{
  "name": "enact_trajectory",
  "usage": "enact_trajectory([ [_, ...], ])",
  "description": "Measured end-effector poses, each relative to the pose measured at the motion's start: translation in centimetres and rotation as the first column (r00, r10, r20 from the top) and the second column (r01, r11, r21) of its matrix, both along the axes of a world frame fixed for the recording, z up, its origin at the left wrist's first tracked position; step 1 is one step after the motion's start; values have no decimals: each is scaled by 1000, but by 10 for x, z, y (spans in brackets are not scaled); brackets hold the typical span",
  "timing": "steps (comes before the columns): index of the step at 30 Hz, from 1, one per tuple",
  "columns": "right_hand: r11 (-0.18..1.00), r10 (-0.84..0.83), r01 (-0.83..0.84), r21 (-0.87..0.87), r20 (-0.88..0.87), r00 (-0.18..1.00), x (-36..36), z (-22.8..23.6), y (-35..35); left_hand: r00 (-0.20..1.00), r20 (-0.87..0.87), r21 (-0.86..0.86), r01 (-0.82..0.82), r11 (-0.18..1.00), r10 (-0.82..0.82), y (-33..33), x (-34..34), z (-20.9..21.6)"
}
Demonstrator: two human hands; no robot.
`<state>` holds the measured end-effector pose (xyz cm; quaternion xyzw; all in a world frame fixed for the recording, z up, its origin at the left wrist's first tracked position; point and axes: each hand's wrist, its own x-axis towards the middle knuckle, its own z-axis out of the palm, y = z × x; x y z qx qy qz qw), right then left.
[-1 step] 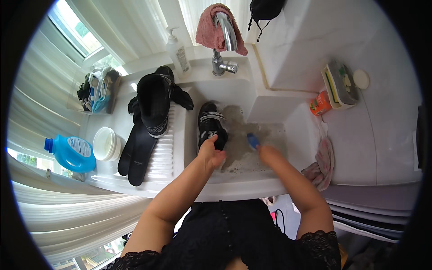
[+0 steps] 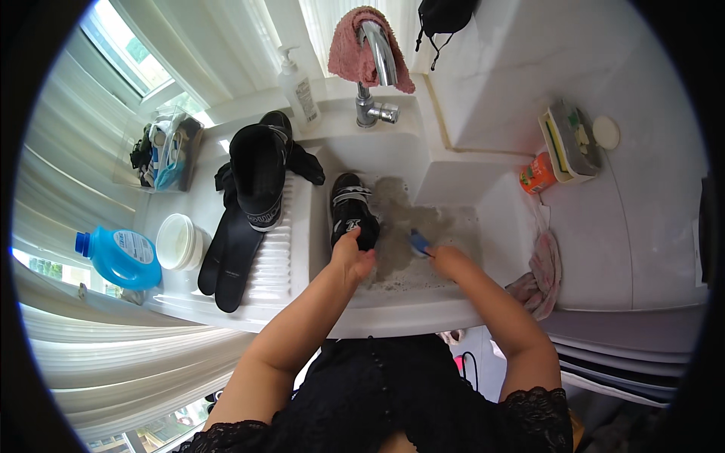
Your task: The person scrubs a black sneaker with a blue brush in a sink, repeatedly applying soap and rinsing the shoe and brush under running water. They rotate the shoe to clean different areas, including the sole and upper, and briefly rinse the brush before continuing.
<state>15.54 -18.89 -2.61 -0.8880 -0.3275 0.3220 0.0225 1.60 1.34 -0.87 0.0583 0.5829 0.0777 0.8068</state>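
Observation:
A black shoe (image 2: 352, 208) with white trim stands toe-up along the left wall of the white sink basin (image 2: 453, 172). My left hand (image 2: 352, 255) grips its near end, thumb on top. In my right hand (image 2: 451, 263) is a small blue brush (image 2: 419, 241), held over murky grey water (image 2: 423, 264) to the right of the shoe and apart from it. The brush's bristles cannot be made out. On the ribbed ledge left of the basin lies another black shoe (image 2: 258, 174), opening upward, with two black insoles (image 2: 236, 264) below it.
A faucet (image 2: 368, 109) draped with a pink cloth (image 2: 349, 49) rises behind the basin. Left are a pump bottle (image 2: 298, 90), a white tub (image 2: 177, 240), a blue detergent jug (image 2: 124, 257) and a clear bin (image 2: 170, 151). Right are an orange container (image 2: 538, 174), a sponge holder (image 2: 570, 143) and a rag (image 2: 542, 275).
The blue brush has shifted slightly left and nearer to me with my right hand. The shoe under my left hand has tipped a little, showing more of its white marking.

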Motion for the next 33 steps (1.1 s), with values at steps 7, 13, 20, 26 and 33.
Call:
enact_trajectory([
  [7,898,121,-71,434,-89,989,-51,72,50,969,-139,66,-198,978,205,26,11,-30],
  [13,948,89,-89,305,14,996,-75,52,114,947,-50,83,-312,947,316,21,11,-71],
  [20,892,329,-305,334,-16,944,-74,50,95,978,108,107,-188,976,176,11,-22,-104],
  [26,925,224,-198,324,-44,974,-81,43,108,911,281,-149,-269,952,301,20,-27,-64],
  [33,948,48,-24,318,-69,996,-28,99,7,845,262,-213,-420,882,466,19,-12,-19],
])
